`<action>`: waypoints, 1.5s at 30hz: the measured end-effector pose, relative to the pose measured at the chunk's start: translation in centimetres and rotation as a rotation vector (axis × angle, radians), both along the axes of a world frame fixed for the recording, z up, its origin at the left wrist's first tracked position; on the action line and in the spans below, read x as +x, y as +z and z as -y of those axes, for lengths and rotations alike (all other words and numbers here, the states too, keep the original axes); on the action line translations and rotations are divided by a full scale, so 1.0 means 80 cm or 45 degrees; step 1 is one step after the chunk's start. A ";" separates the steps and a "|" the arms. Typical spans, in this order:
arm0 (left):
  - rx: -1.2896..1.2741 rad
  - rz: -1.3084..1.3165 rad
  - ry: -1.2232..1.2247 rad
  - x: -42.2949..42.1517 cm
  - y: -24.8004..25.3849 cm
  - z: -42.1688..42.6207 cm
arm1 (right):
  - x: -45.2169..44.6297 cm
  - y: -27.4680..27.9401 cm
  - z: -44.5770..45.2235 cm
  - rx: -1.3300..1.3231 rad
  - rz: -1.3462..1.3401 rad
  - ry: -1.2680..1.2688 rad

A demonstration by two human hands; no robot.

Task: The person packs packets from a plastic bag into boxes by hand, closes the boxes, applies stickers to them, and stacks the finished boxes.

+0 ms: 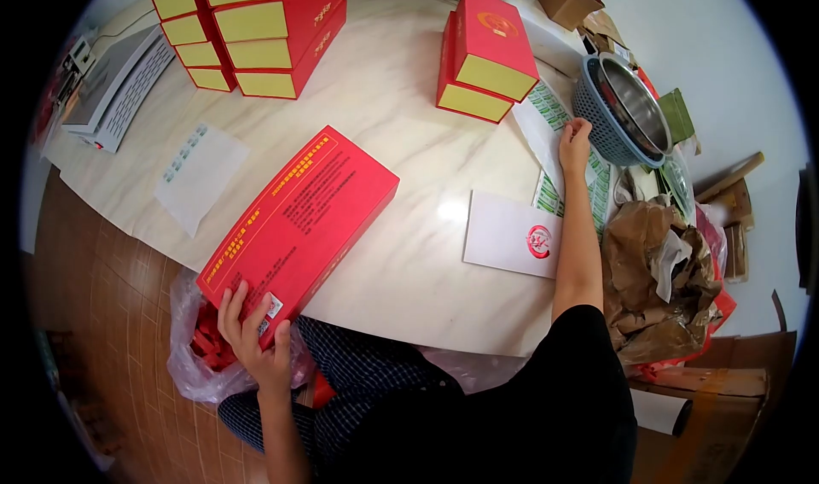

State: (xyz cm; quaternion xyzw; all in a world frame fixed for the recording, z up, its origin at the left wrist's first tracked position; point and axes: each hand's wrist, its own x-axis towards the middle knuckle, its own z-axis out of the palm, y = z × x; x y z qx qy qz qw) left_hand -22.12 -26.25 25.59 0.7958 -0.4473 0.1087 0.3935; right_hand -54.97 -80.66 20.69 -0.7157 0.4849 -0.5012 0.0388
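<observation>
A long red box point(300, 213) with yellow and black print lies slantwise on the table, its near end at the table edge. My left hand point(253, 335) rests on that end with the fingers spread, beside a small white label point(271, 306). Over by the sheets of green stickers point(550, 107), my right hand point(576, 147) is closed, fingertips together. What it pinches, if anything, is too small to make out. Below the right hand, a white card point(512, 232) with a round red emblem lies partly behind the forearm.
Red boxes with yellow ends point(260, 36) stand stacked at the back left. Two more point(490, 44) sit at back right. A backing sheet point(200, 172) lies left. A blue basket point(601, 113) holds a metal bowl point(636, 100). Crumpled brown paper point(653, 288) fills the right side.
</observation>
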 end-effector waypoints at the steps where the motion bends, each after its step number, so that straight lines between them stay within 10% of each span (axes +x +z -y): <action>1: -0.005 -0.015 0.000 0.000 0.000 0.000 | 0.001 0.000 -0.001 -0.001 -0.001 0.004; 6: -0.009 -0.041 0.002 -0.001 0.003 0.000 | -0.015 -0.017 0.025 -0.336 -0.664 -0.095; 15: -0.024 -0.019 -0.004 0.001 0.000 0.000 | 0.003 0.004 -0.002 0.043 -0.108 -0.096; 21: -0.026 -0.026 -0.004 0.001 0.002 0.000 | -0.010 -0.003 0.013 -0.171 -0.598 -0.001; 33: -0.031 -0.061 -0.006 0.000 0.006 0.001 | 0.005 0.022 -0.018 0.149 -0.099 -0.194; 45: -0.033 -0.089 -0.053 0.004 0.012 -0.001 | 0.012 0.024 -0.021 0.110 -0.353 -0.254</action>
